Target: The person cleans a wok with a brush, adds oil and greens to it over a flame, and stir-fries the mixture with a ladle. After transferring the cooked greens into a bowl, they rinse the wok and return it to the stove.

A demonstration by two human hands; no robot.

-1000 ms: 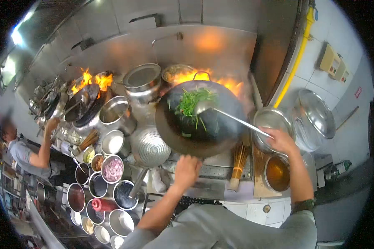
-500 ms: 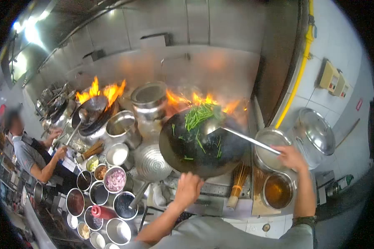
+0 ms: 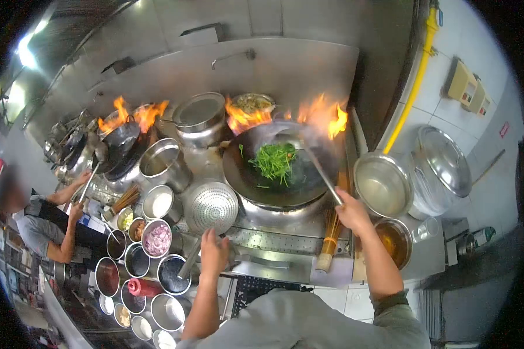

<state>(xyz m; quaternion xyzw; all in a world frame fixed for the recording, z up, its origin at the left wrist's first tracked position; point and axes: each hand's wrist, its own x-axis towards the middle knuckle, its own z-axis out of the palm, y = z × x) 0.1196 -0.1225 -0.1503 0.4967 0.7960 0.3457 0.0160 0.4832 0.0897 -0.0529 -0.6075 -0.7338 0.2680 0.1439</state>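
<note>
My right hand (image 3: 354, 214) is closed around the long metal handle of a ladle (image 3: 322, 171). The ladle's bowl is at the far side of a large dark wok (image 3: 247, 185), partly lost in steam. Chopped green vegetables (image 3: 273, 161) lie heaped in the middle of the wok. My left hand (image 3: 214, 254) is away from the wok, beside the handle of a round perforated strainer (image 3: 212, 205). Its fingers overlap the top of that handle, and I cannot tell whether they grip it.
Flames (image 3: 323, 113) rise behind the wok. Several metal pots of ingredients, one with chopped onion (image 3: 157, 239), stand at left near a red squeeze bottle (image 3: 144, 287). A bamboo brush (image 3: 330, 241) lies at right by a steel pot (image 3: 383, 181). Another person (image 3: 41, 224) works at a second flaming wok.
My left hand has left the wok's near rim and moved left to the strainer. The tilted wok now sits level, with the greens gathered in its middle. My right hand has shifted left with the ladle.
</note>
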